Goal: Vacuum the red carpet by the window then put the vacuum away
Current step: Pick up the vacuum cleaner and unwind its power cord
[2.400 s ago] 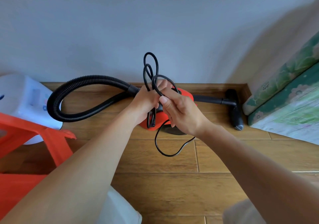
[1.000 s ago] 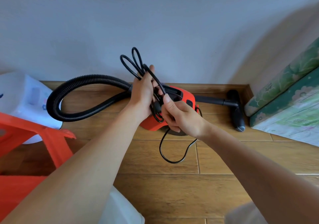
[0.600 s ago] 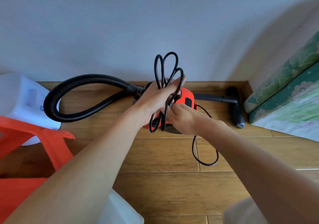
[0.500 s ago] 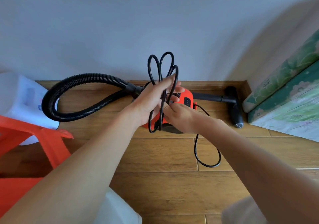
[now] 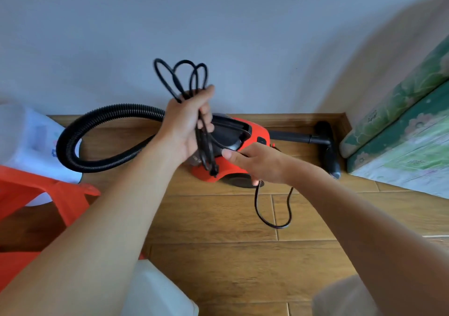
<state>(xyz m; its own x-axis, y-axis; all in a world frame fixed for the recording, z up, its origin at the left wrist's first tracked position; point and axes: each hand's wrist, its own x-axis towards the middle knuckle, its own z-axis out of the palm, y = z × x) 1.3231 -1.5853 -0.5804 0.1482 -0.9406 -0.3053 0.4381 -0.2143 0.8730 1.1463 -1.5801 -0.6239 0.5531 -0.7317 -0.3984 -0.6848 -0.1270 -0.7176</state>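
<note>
A red and black canister vacuum (image 5: pixel 252 133) sits on the wood floor against the white wall. Its ribbed black hose (image 5: pixel 97 130) curls to the left and its black wand and floor nozzle (image 5: pixel 328 145) lie to the right. My left hand (image 5: pixel 187 126) grips a bundle of the black power cord (image 5: pixel 181 77), whose loops stick up above my fingers. My right hand (image 5: pixel 257 162) holds the loose run of the same cord just right of the bundle, and a slack loop (image 5: pixel 272 223) hangs from it down to the floor.
An orange plastic stool (image 5: pixel 36 194) stands at the left, with a white appliance (image 5: pixel 29 135) behind it. A green floral mattress (image 5: pixel 401 135) fills the right corner. A white object (image 5: pixel 158 291) sits at the bottom edge below my left arm.
My left hand has tilted the bundle so its loops lean left. My right hand has slid down and right along the cord, away from the bundle, and the slack loop hangs a little shorter.
</note>
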